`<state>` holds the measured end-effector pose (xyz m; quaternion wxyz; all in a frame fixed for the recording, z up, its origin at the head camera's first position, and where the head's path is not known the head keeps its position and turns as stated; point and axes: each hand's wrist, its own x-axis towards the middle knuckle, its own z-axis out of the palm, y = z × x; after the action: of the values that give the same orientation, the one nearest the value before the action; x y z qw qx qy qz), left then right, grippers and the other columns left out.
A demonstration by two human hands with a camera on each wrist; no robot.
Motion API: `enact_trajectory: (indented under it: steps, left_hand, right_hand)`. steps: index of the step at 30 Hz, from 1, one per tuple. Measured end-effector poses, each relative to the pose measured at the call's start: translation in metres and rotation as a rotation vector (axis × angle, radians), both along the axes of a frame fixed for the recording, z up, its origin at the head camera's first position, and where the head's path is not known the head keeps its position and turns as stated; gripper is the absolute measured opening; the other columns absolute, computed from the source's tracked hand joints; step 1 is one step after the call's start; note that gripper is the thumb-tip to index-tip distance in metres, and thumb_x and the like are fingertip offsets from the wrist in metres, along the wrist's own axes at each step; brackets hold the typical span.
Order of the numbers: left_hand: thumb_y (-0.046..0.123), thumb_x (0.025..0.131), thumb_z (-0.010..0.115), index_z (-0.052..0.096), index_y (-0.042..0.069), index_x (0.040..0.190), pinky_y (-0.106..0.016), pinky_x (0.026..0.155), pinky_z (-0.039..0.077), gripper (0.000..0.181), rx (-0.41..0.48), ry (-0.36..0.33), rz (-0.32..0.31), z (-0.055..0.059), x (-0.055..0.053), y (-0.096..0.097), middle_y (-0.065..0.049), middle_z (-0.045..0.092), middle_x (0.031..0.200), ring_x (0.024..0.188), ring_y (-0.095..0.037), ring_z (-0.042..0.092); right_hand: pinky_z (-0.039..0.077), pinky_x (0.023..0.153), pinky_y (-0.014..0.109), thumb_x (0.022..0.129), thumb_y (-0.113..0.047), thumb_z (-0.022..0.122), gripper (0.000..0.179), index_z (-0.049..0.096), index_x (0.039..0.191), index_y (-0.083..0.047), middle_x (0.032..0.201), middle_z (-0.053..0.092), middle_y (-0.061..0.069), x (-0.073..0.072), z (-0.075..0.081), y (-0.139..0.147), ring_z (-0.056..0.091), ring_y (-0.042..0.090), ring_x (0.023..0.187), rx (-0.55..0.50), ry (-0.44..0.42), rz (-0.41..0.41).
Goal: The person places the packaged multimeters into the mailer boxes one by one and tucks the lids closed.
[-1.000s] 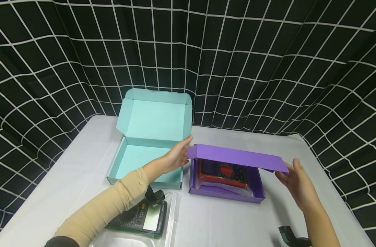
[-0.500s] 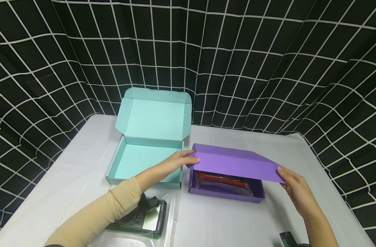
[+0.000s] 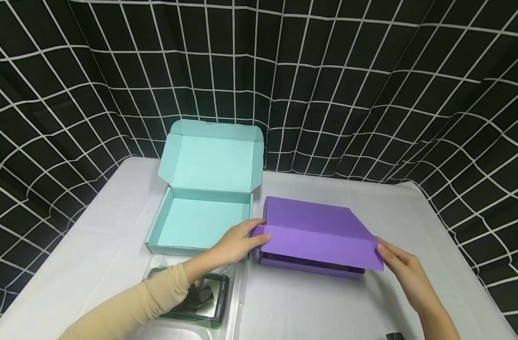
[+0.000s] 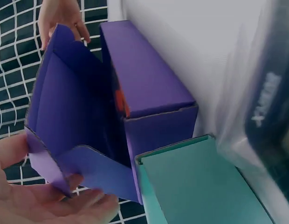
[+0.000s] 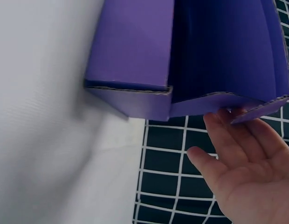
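Observation:
A purple cardboard box (image 3: 312, 218) stands on the white table, its hinged lid lowered most of the way, with a narrow dark gap left above the front wall. My left hand (image 3: 235, 242) pinches the left corner of the lid's front flap, thumb on the outside, as the left wrist view shows (image 4: 56, 200). At the opposite corner my right hand (image 3: 405, 271) holds the flap between thumb and fingers; in the right wrist view its fingers (image 5: 249, 149) reach under the edge. A bit of something red (image 4: 120, 101) shows inside the box; the lid hides the rest.
Left of the purple box stands a turquoise box (image 3: 208, 219) with its lid raised. In front of it, partly under my left forearm, lies a dark multimeter (image 3: 218, 307) in a clear plastic bag (image 3: 237, 302). A black grid-patterned curtain (image 3: 259, 85) hangs behind the table.
The purple lid has swung down toward me, covering the red multimeter in its bag. Both hands came down with it, and the left hand now pinches the corner where its fingers were straighter before.

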<state>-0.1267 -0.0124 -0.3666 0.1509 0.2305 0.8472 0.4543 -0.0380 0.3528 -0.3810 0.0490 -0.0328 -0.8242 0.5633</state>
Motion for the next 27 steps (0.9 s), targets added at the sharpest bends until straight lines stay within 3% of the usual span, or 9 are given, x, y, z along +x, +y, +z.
enact_trajectory:
  steps: [3,6,12,17,20,25,27]
  left_hand:
    - [0.028,0.099,0.052,0.045,-0.007,0.14,-0.054,0.112,0.029,0.055,-0.029,0.037,-0.01,-0.003,0.005,0.0,-0.024,0.044,0.144,0.135,-0.04,0.038]
    - [0.025,0.099,0.051,0.042,-0.01,0.14,-0.054,0.111,0.031,0.054,-0.046,0.037,-0.025,-0.006,0.01,0.001,-0.027,0.045,0.143,0.134,-0.042,0.039]
    - [0.017,0.099,0.051,0.038,-0.016,0.139,-0.056,0.11,0.031,0.053,-0.032,0.039,-0.047,-0.008,0.013,0.005,-0.033,0.042,0.141,0.132,-0.046,0.039]
    - [0.014,0.097,0.051,0.039,-0.016,0.138,-0.055,0.11,0.031,0.052,-0.029,0.044,-0.024,-0.01,0.004,0.01,-0.032,0.043,0.141,0.132,-0.046,0.039]
    - [0.014,0.098,0.051,0.038,-0.014,0.14,-0.055,0.11,0.032,0.053,-0.03,0.002,-0.011,-0.011,0.0,0.011,-0.032,0.043,0.141,0.132,-0.045,0.039]
    - [0.018,0.098,0.051,0.038,-0.012,0.141,-0.055,0.107,0.035,0.054,-0.034,-0.08,-0.002,-0.009,0.001,0.009,-0.031,0.048,0.137,0.13,-0.045,0.043]
    - [0.019,0.099,0.051,0.04,-0.011,0.141,-0.055,0.107,0.036,0.053,-0.025,-0.1,-0.002,-0.007,0.003,0.008,-0.03,0.05,0.136,0.13,-0.044,0.044]
  right_hand:
    - [0.038,0.084,0.003,0.102,-0.017,0.05,0.035,0.056,0.136,-0.014,0.114,0.055,-0.034,0.005,-0.003,-0.002,0.044,-0.022,0.107,0.094,-0.033,-0.021]
    - [0.036,0.081,0.003,0.102,-0.021,0.051,0.045,0.047,0.139,0.004,0.113,0.051,-0.037,0.009,-0.006,-0.004,0.04,-0.025,0.106,0.162,-0.082,-0.046]
    - [0.035,0.081,0.003,0.101,-0.026,0.053,0.051,0.045,0.14,0.005,0.115,0.048,-0.037,0.012,-0.012,-0.006,0.037,-0.023,0.107,0.2,-0.128,-0.058]
    - [0.036,0.083,0.002,0.101,-0.024,0.054,0.051,0.044,0.141,0.005,0.116,0.047,-0.038,0.01,-0.013,-0.008,0.037,-0.023,0.108,0.183,-0.1,-0.048]
    - [0.038,0.083,0.003,0.1,-0.023,0.054,0.052,0.042,0.142,0.006,0.129,0.047,-0.023,0.008,-0.012,-0.011,0.036,-0.023,0.106,0.191,-0.125,-0.055]
    - [0.04,0.079,0.004,0.102,-0.029,0.049,0.059,0.036,0.144,0.01,0.148,0.037,0.026,0.009,-0.007,-0.015,0.038,-0.023,0.098,0.175,-0.256,-0.061]
    - [0.039,0.078,0.004,0.102,-0.033,0.047,0.063,0.033,0.144,0.011,0.148,0.031,0.033,0.01,-0.004,-0.016,0.037,-0.024,0.095,0.158,-0.317,-0.065]
